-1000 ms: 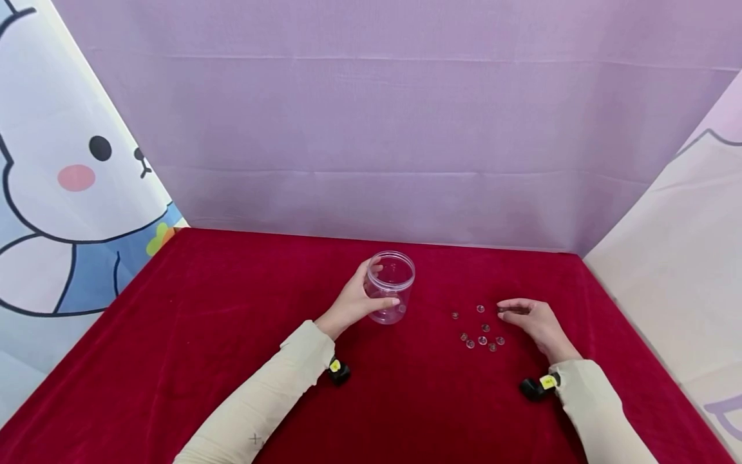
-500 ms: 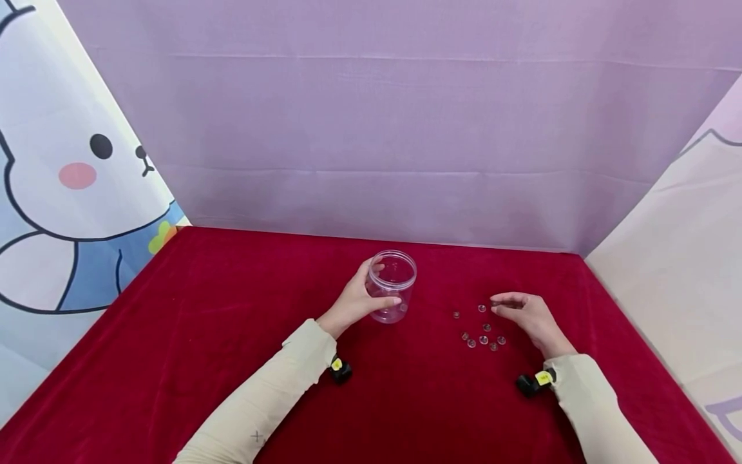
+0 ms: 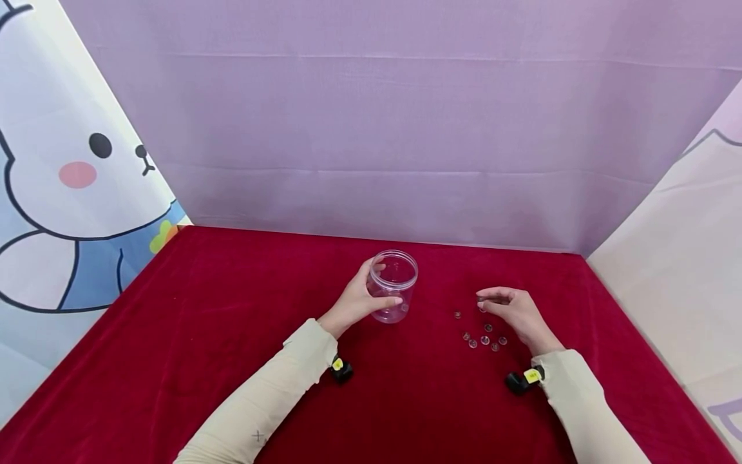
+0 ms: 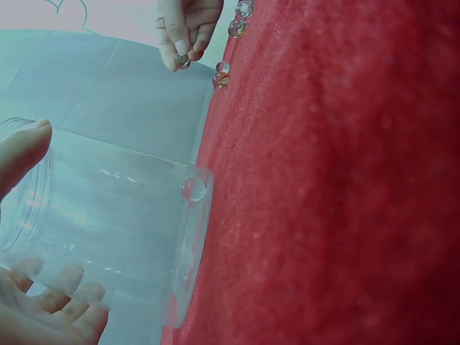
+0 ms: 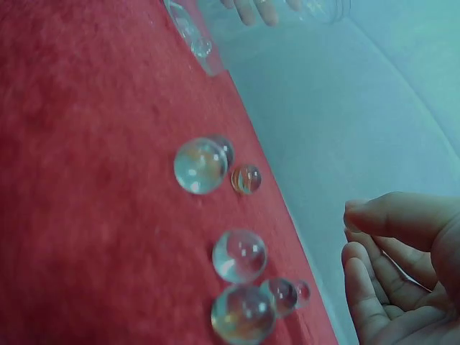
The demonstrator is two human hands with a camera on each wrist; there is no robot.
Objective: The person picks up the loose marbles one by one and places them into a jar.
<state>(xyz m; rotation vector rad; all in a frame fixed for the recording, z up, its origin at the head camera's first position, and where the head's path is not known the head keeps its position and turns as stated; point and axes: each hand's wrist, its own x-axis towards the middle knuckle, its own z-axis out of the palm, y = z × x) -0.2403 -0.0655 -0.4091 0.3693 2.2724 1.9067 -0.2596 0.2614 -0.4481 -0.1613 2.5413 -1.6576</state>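
Note:
My left hand [image 3: 353,303] grips a clear plastic jar [image 3: 395,295] around its side, thumb in front and fingers behind; the jar's open mouth faces up. A clear marble [image 4: 192,189] lies at the bottom inside it. To the right, my right hand [image 3: 518,314] pinches a marble [image 4: 182,60] between thumb and fingertips, above the cloth; in the right wrist view the fingers hide it. Several clear glass marbles [image 3: 485,339] lie scattered on the cloth below and to the left of that hand, some with coloured swirls inside.
A red velvet cloth [image 3: 261,270] covers the table. Behind it hangs a plain purple curtain [image 3: 371,116]. A printed cartoon panel [image 3: 64,206] stands at the left and a pale panel [image 3: 684,270] at the right.
My right hand has moved left and slightly up with the pinched marble, now over the farther marbles. My left hand and the jar have stayed in place.

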